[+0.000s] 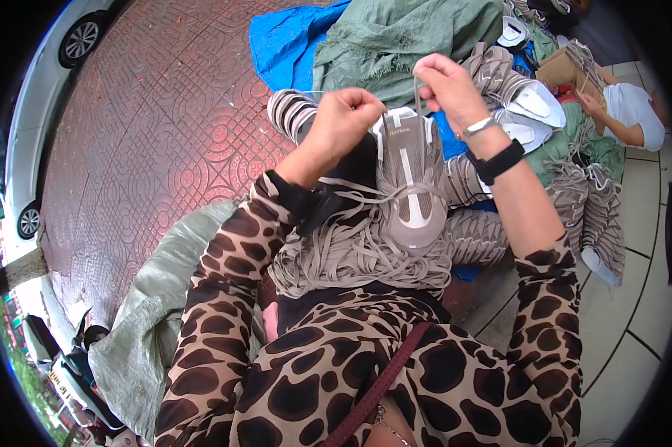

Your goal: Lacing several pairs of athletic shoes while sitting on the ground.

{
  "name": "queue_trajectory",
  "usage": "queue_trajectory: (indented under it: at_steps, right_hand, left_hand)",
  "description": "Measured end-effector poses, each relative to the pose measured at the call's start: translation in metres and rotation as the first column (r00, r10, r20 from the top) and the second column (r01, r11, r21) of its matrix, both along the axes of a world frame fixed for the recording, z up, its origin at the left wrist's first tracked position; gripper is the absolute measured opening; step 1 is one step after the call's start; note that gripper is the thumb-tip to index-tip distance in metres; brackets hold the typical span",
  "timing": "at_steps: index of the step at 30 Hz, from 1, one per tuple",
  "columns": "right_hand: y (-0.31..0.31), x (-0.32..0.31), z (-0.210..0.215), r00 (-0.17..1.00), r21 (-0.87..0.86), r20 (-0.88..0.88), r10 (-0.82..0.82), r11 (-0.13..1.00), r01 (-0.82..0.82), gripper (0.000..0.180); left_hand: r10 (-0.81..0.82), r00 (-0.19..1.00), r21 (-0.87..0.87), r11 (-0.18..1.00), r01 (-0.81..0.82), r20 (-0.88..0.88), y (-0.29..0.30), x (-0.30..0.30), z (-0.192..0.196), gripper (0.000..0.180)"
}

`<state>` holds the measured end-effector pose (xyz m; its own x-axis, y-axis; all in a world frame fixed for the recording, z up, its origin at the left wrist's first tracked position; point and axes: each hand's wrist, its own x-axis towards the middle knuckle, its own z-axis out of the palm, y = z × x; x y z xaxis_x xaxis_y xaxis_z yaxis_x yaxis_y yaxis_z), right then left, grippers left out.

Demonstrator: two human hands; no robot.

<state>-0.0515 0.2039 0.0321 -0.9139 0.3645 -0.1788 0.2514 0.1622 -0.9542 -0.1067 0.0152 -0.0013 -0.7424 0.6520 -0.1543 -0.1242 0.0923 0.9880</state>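
Both hands are up over the lap, working a grey-beige mesh shoe upper with a white tongue point(410, 186). It stands toe-down against a loose heap of flat beige shoelaces point(351, 257) piled on the person's knees. The left hand point(343, 123) sits just left of the upper's top edge, fingers curled and pressed together around a strand of lace. The right hand point(448, 88) is raised a little higher, thumb and fingers pinching a lace end that runs straight down to the upper's collar. A silver bracelet point(479, 127) and a black wristband point(500, 162) ring the right wrist. Laces trail off the upper's sides and tangle into the heap below.

Beyond the hands, stacks of matching grey-beige uppers point(582, 194) spread over a blue tarp point(291, 41) and a green woven sack point(403, 33). At the upper right edge, another person's hand point(593, 104) reaches by a brown cardboard box point(563, 68). Red patterned paving point(157, 127) fills the left.
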Motion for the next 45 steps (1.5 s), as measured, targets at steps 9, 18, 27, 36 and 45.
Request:
queue_trajectory:
  at_steps: [9, 18, 27, 36, 45]
  right_hand:
    - [-0.033, 0.001, -0.023, 0.950, -0.549, 0.176, 0.258, 0.827, -0.123, 0.022]
    - [-0.029, 0.004, -0.025, 0.956, -0.658, 0.181, 0.231, 0.751, -0.057, 0.019]
    - [0.023, -0.093, 0.010, 0.968, -0.148, -0.005, 0.252, 0.957, -0.250, 0.020]
    - [0.030, -0.084, 0.056, 0.929, -0.432, 0.036, 0.369, 0.844, -0.318, 0.024]
    - [0.120, -0.184, 0.062, 0.994, -0.757, -0.001, 0.108, 0.649, -0.071, 0.020]
  left_hand:
    - [-0.069, 0.984, 0.138, 0.989, 0.046, 0.165, 0.003, -0.016, -0.002, 0.013]
    - [0.046, 0.999, 0.157, 0.986, -0.047, 0.011, 0.010, -0.017, -0.027, 0.009]
    - [-0.330, 0.808, 0.284, 0.935, 0.210, 0.488, 0.021, -0.025, 0.006, 0.038]
    - [-0.080, 0.970, 0.345, 0.939, -0.004, 0.229, 0.094, -0.179, 0.085, 0.018]
    - [0.108, 0.982, 0.133, 0.983, -0.129, 0.153, 0.048, -0.129, 0.079, 0.042]
